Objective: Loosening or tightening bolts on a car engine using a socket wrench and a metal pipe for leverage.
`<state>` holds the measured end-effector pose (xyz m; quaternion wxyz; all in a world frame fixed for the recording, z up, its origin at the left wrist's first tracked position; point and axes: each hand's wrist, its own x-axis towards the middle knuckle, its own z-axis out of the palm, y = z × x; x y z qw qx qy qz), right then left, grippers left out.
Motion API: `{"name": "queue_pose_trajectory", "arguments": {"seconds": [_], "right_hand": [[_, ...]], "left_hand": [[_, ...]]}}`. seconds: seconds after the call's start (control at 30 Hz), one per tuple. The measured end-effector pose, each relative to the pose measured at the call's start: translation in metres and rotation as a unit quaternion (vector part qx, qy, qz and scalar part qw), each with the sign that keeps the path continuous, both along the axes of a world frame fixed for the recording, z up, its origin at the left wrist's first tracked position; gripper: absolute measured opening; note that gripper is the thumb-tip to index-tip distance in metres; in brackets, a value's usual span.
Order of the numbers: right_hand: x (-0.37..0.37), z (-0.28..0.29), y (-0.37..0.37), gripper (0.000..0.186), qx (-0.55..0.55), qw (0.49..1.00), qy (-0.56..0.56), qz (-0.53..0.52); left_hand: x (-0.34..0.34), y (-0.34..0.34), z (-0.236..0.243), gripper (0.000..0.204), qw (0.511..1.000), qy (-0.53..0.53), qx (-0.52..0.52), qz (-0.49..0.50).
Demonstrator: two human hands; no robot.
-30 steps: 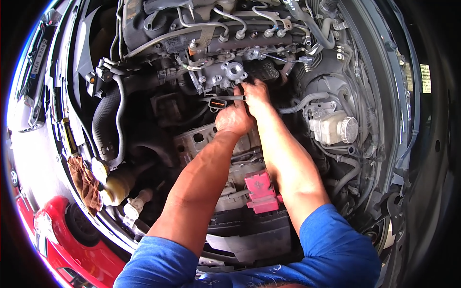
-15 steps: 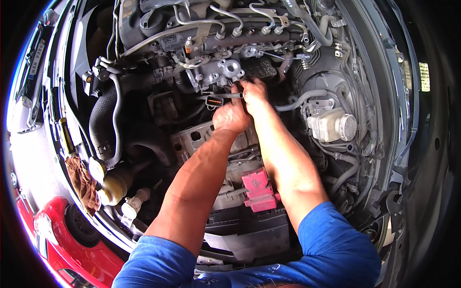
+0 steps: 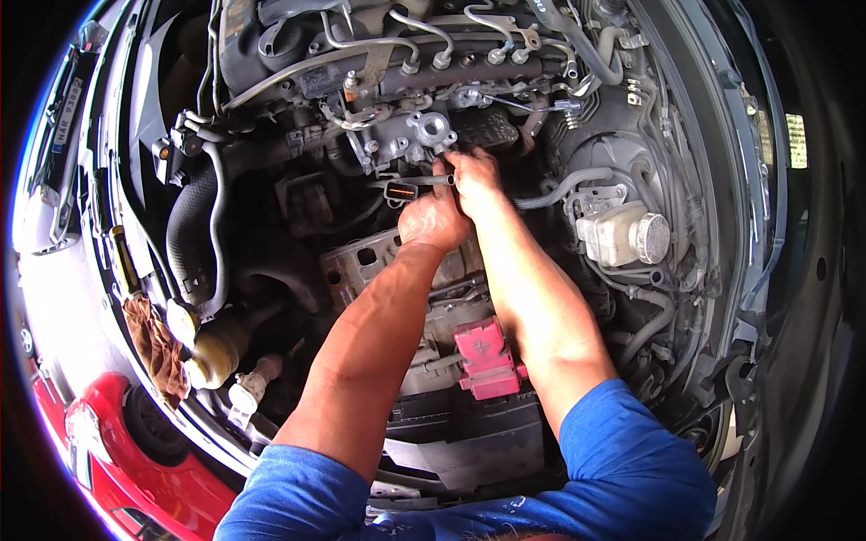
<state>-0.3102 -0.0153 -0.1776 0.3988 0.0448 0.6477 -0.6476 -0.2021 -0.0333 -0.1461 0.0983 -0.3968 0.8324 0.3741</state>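
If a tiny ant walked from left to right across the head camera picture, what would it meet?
Brown cloth → yellowish plastic container → left hand → right hand → white plastic reservoir.

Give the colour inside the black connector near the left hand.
The black connector is orange inside; best view: head.
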Motion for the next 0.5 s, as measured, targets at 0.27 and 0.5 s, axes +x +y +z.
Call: {"name": "queue_pose_trajectory", "arguments": {"seconds": [0.27, 0.5], "right_hand": [[-0.003, -0.005, 0.004, 0.040, 0.014, 0.999, 0.031, 0.023], [-0.005, -0.008, 0.005, 0.037, 0.006, 0.999, 0.043, 0.001]], "left_hand": [[0.000, 0.000, 0.006, 0.088, 1.000, -0.002, -0.001, -0.008], [-0.003, 0.002, 0.001, 0.089, 1.000, 0.017, -0.003, -0.005]]}}
